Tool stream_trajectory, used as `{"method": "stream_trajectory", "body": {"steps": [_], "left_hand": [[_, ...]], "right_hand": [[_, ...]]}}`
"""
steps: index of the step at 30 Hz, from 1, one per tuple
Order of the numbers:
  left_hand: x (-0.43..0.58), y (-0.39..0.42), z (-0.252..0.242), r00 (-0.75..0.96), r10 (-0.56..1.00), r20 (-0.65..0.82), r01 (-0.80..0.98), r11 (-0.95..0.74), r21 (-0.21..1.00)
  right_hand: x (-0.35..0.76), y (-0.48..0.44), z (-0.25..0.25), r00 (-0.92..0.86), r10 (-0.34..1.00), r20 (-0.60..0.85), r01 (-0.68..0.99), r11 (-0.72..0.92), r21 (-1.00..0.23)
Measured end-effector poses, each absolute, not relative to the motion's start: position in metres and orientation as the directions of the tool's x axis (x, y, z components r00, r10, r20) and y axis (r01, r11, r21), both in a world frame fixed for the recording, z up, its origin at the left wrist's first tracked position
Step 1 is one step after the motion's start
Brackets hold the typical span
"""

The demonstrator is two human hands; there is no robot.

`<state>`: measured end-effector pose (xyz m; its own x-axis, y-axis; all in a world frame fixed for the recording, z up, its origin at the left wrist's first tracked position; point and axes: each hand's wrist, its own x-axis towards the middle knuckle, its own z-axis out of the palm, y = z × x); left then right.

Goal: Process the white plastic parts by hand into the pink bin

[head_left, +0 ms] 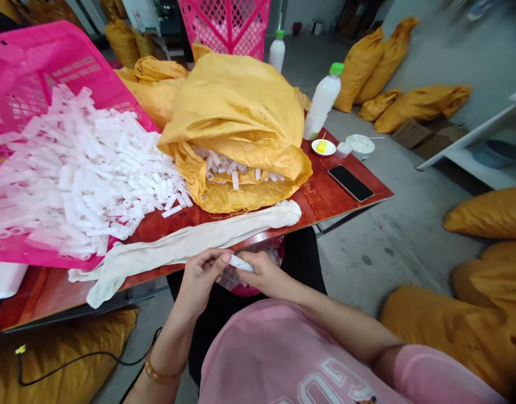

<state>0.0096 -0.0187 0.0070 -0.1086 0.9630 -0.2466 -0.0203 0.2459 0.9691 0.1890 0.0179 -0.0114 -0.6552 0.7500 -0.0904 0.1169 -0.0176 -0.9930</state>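
A short white plastic tube [241,264] is held just in front of the table's edge, over my lap. My left hand [204,276] pinches at its left end with thumb and fingers together. Around its other end, my right hand [264,274] is closed. Beyond both hands a white cloth strip [190,238] lies along the front of the red table [339,154]. Below them, between my legs, a pink container [246,290] with more white pieces is partly hidden.
A tipped pink basket [127,106] spills a heap of white tubes [93,174]. Beside it an open yellow sack [241,95] holds more. A phone [351,182], a small dish [324,147] and a green-capped bottle [323,104] stand right. Yellow sacks [434,320] cover the floor.
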Motion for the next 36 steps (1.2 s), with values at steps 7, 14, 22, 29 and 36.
{"method": "stream_trajectory", "body": {"steps": [7,14,22,29,36], "left_hand": [[0.026,-0.041,-0.004,-0.028,0.982,0.189,0.542,-0.144,0.828],[-0.063,0.031,-0.006,-0.132,0.958,0.254,0.775,-0.060,0.629],[-0.135,0.108,-0.043,-0.205,0.939,0.277,0.775,-0.017,0.632],[-0.124,0.064,-0.022,-0.215,0.950,0.226,0.751,0.013,0.660],[-0.072,0.014,0.012,-0.284,0.955,0.087,0.379,0.029,0.925]], "right_hand": [[0.194,0.030,-0.013,-0.656,0.755,-0.021,0.202,0.149,-0.968],[0.226,0.026,-0.076,-0.642,0.726,-0.246,0.597,0.271,-0.755],[0.212,0.140,-0.013,-0.764,0.644,0.038,0.471,0.597,-0.649],[0.152,0.257,-0.003,-0.834,0.521,0.182,0.501,0.853,-0.143],[0.189,0.171,-0.002,-0.683,0.687,0.249,0.387,0.629,-0.675]]}}
